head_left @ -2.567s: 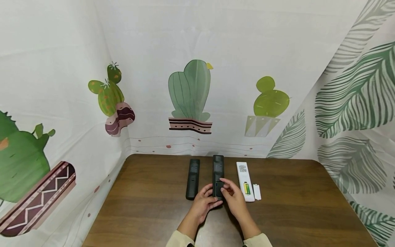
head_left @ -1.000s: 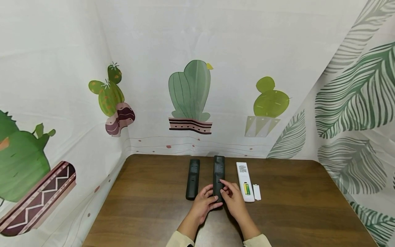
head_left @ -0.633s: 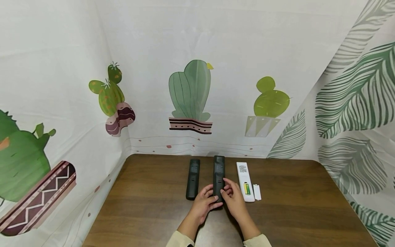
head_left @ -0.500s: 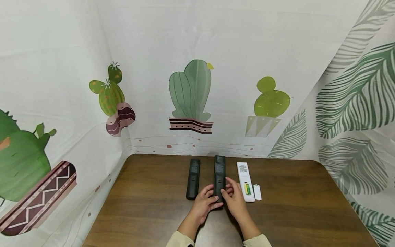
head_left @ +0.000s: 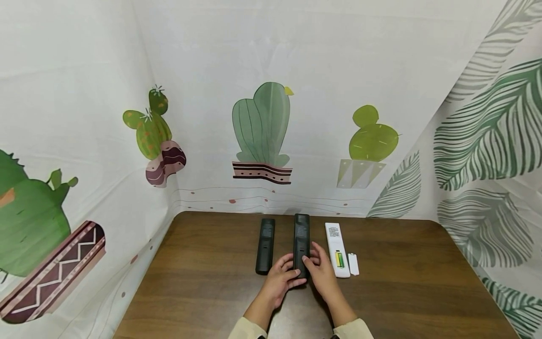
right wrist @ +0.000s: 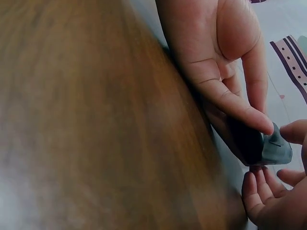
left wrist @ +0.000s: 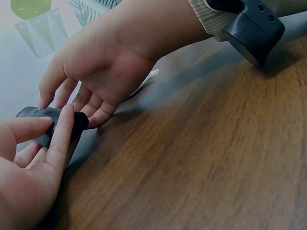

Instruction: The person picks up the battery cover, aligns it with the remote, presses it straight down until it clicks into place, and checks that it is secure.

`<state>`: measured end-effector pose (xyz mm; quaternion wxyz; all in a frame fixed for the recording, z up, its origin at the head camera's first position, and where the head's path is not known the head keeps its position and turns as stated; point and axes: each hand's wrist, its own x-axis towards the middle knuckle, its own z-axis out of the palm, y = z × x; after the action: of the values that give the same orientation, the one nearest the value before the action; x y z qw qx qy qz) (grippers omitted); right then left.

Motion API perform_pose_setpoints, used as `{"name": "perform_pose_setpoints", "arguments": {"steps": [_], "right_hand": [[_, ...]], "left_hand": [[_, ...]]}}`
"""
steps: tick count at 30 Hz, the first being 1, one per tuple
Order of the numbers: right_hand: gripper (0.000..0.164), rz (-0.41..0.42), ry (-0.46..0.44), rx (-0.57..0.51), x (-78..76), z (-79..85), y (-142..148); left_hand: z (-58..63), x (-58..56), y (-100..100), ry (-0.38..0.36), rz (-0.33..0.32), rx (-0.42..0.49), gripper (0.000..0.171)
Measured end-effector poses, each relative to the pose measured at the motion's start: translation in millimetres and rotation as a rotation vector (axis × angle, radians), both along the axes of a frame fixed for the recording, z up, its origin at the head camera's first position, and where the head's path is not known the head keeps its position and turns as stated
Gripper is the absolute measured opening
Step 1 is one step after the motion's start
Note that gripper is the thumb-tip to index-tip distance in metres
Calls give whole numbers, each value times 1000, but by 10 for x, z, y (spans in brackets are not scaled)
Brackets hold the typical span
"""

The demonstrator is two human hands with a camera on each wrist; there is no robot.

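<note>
A black remote control (head_left: 301,230) lies back side up between both hands, its far end pointing at the wall. My left hand (head_left: 277,280) grips its near end, thumb on the back and fingers at the left side and near end. My right hand (head_left: 323,273) holds it from the right, with the thumb on the battery cover (head_left: 300,263) and the other fingers along the side. The cover sits in place, a small slot above it. In the left wrist view, the remote's end (left wrist: 80,125) shows between the hands; in the right wrist view, fingers partly hide the remote (right wrist: 278,148).
A second black remote (head_left: 265,235) lies back up on the left of the wooden table (head_left: 203,273). To the right lies a white remote (head_left: 333,235), its compartment uncovered with batteries (head_left: 339,259) showing. A white battery cover (head_left: 353,263) lies beside it. A cactus-printed cloth (head_left: 313,141) hangs behind.
The black remote's cover, earlier standing out under the right fingers, now sits flush. The right index finger has moved off the back to the right side; the left hand keeps its grip.
</note>
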<state>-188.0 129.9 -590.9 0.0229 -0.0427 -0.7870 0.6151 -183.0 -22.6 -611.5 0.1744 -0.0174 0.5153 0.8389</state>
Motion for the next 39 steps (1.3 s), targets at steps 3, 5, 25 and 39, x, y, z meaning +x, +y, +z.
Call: {"name": "perform_pose_setpoints", "arguments": {"steps": [3,5,25,39], "right_hand": [[64,11,-41,-16,-13,16,-3],[62,18,-63,-24,-20,39,-5],[50,64,-106,-21,-48,90,45],[44,53,-127,-9,-70,61,38]], "left_hand": [[7,2,1,-2,0,-2,64],[10,4,-1,1,-3,-6,64],[8,6,12,10,0,-22,62],[1,6,18,13,1,-40,64]]}}
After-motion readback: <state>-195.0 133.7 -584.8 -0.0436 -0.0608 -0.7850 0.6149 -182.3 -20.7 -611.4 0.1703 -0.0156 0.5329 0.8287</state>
